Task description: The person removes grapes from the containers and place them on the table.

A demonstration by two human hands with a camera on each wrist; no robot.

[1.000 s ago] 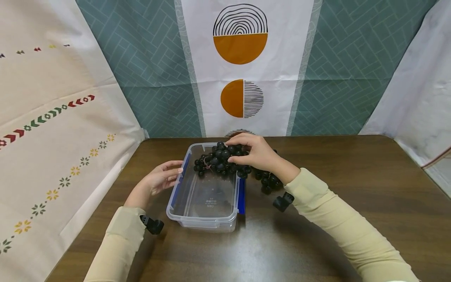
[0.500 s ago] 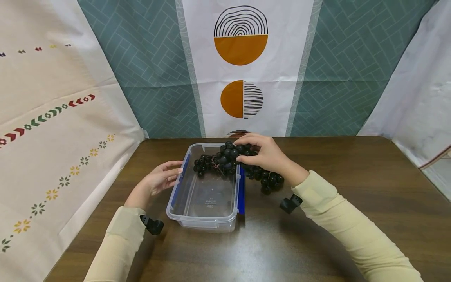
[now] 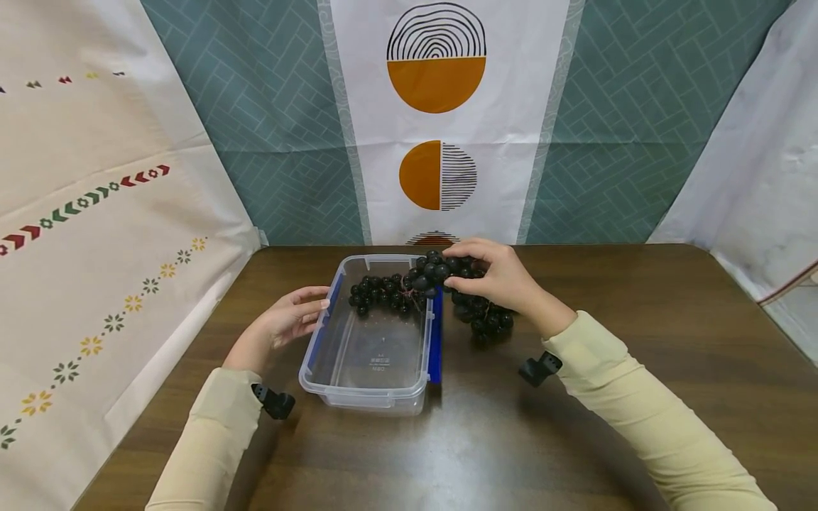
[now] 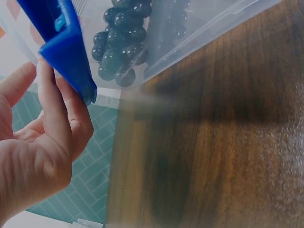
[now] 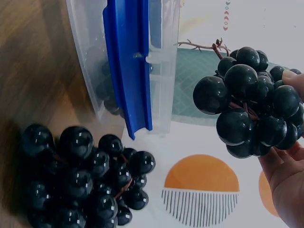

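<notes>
My right hand (image 3: 501, 277) grips a bunch of black grapes (image 3: 434, 271) by its right side, raised over the right rim of a clear plastic container (image 3: 367, 394). In the right wrist view this bunch (image 5: 240, 102) hangs from thumb and fingers, its brown stem sticking out. A second bunch of black grapes (image 3: 377, 291) lies inside the container at the far end. On the table just right of the container sits another bunch (image 3: 491, 326), partly behind my right hand. My left hand (image 3: 294, 316) rests its extended fingers against the container's left side, at the blue latch (image 4: 71, 52).
The container is lidless, with another blue latch (image 3: 436, 348) hanging on its right side. It stands on a brown wooden table (image 3: 543, 454). A patterned cloth (image 3: 441, 177) hangs behind the table's far edge, and a cream cloth (image 3: 128, 248) hangs at the left.
My right hand has moved right and slightly up with its grape bunch, away from the container's middle, exposing more of the bunch inside. The left hand has stayed at the container's side.
</notes>
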